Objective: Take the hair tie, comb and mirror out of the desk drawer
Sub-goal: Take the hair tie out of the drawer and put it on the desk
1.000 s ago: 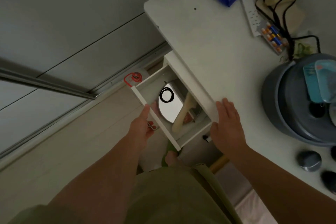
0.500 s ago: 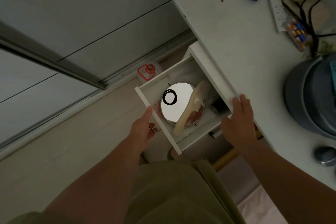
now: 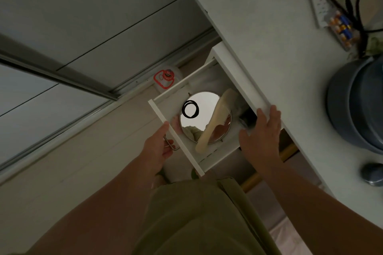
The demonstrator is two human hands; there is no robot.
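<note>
White drawer (image 3: 176,132) under a white desk (image 3: 269,43), silver round mirror (image 3: 207,118) inside it, black hair tie (image 3: 190,109) on the mirror, cream comb (image 3: 215,120) across it, grey-blue bucket (image 3: 356,101) on the desk.

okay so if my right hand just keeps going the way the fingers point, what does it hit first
Probably the desk. The right hand has its fingertips at the desk's front edge above the open drawer, pointing up and away from the mirror and comb. Depth is unclear.

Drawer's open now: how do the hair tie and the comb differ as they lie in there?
The hair tie is a thin black loop; the comb is long, pale and solid. The hair tie lies wholly on the mirror; the comb crosses it diagonally and overhangs its rim. Both rest on the mirror, untouched.
</note>
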